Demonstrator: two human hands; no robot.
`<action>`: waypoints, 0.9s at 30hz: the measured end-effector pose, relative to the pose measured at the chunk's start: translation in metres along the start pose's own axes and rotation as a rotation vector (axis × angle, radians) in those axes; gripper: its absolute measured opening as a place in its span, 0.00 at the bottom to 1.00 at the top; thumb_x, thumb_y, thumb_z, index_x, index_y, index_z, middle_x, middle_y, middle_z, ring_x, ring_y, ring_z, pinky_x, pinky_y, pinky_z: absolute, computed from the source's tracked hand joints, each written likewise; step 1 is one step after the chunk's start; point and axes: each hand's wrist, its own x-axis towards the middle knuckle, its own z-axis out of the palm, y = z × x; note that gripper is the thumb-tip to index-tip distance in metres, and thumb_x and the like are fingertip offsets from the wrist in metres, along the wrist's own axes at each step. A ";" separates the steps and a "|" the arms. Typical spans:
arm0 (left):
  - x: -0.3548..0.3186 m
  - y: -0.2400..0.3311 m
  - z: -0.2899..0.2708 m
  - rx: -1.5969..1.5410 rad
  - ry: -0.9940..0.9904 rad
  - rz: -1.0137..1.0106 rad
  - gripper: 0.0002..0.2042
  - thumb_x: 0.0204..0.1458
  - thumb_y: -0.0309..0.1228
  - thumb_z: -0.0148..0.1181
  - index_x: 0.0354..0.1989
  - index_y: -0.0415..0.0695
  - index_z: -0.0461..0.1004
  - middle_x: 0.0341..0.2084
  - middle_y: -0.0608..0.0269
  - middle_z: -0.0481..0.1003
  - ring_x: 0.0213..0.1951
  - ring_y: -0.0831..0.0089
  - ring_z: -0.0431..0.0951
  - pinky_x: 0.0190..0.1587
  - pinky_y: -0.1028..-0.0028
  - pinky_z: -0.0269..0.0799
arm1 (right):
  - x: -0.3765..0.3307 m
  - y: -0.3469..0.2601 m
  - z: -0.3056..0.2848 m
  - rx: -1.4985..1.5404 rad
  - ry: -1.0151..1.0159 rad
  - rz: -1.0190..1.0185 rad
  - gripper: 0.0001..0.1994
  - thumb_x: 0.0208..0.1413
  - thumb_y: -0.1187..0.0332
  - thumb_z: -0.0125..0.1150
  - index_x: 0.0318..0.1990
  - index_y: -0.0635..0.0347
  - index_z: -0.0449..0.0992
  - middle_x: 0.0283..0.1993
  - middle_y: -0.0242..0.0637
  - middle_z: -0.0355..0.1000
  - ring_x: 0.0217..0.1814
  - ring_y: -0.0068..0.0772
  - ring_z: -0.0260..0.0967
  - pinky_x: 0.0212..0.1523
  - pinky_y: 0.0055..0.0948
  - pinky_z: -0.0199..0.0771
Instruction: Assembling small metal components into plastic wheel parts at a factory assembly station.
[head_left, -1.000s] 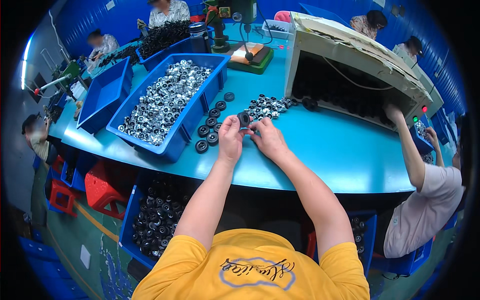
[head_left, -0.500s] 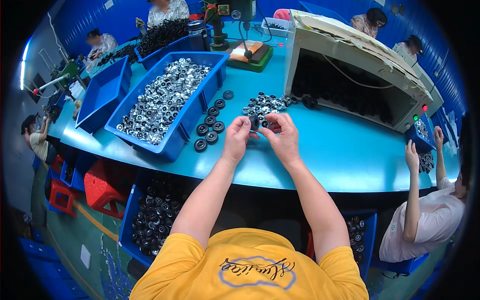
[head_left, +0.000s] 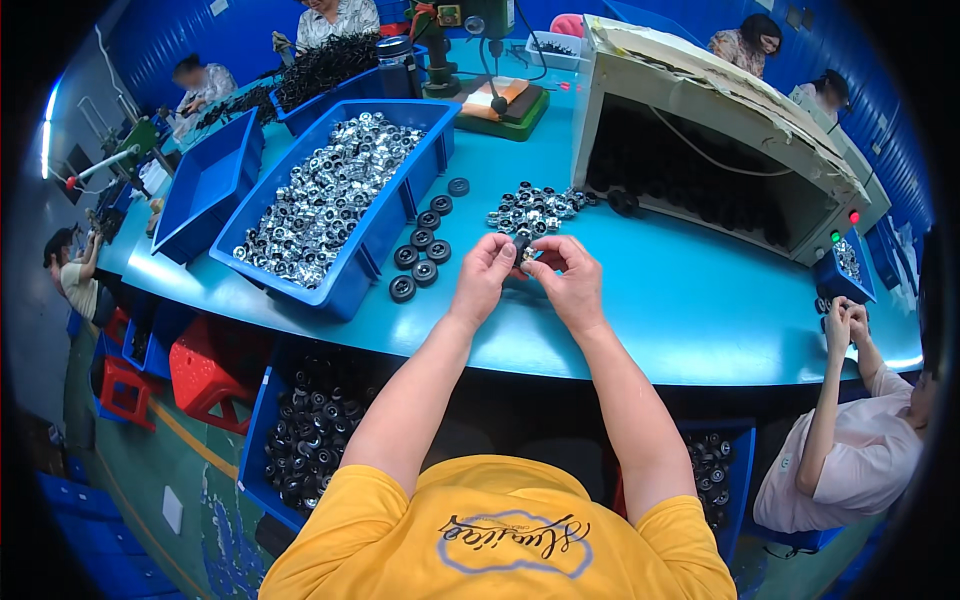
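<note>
My left hand (head_left: 484, 274) and my right hand (head_left: 570, 278) meet over the teal table (head_left: 690, 310), fingertips together on a small black round part (head_left: 522, 246) with a bit of silver metal. Just beyond them lies a loose heap of small silver and black parts (head_left: 535, 208). To the left of my left hand, several black round pieces (head_left: 424, 243) stand in a row on the table.
A long blue bin of silver metal parts (head_left: 330, 195) sits at left, an empty blue bin (head_left: 205, 185) beyond it. A grey machine housing (head_left: 720, 140) with black parts stands at right. A person (head_left: 850, 440) works at right; others sit at the back. Bins of black parts (head_left: 310, 440) lie under the table.
My hands have stayed close together over the table and shifted slightly toward me, turning the small part between the fingertips. The person at right has lowered a raised arm.
</note>
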 end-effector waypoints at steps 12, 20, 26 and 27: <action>-0.006 0.008 0.010 0.043 -0.045 -0.053 0.09 0.69 0.32 0.56 0.49 0.40 0.70 0.39 0.61 0.79 0.41 0.76 0.81 0.46 0.72 0.79 | -0.005 0.004 0.001 -0.177 0.048 -0.230 0.14 0.49 0.81 0.73 0.44 0.57 0.84 0.41 0.36 0.77 0.35 0.30 0.80 0.35 0.28 0.82; -0.005 0.015 0.013 -0.123 -0.038 -0.025 0.10 0.66 0.28 0.60 0.51 0.38 0.69 0.43 0.56 0.80 0.45 0.73 0.82 0.46 0.71 0.82 | 0.001 -0.007 -0.002 0.122 0.026 -0.010 0.19 0.51 0.74 0.76 0.51 0.60 0.82 0.48 0.35 0.76 0.42 0.23 0.76 0.39 0.24 0.79; -0.003 0.008 0.009 -0.117 -0.125 -0.025 0.12 0.67 0.29 0.60 0.55 0.41 0.68 0.46 0.56 0.80 0.46 0.68 0.83 0.47 0.69 0.84 | 0.005 0.010 -0.011 0.089 -0.156 0.122 0.17 0.55 0.67 0.74 0.52 0.60 0.82 0.47 0.33 0.75 0.43 0.22 0.70 0.37 0.26 0.76; -0.003 0.005 0.006 -0.100 -0.146 -0.026 0.13 0.66 0.30 0.60 0.56 0.42 0.68 0.47 0.55 0.80 0.47 0.67 0.83 0.47 0.68 0.84 | 0.005 0.010 -0.011 0.100 -0.147 0.132 0.17 0.55 0.66 0.74 0.51 0.60 0.82 0.46 0.33 0.75 0.42 0.21 0.70 0.37 0.26 0.76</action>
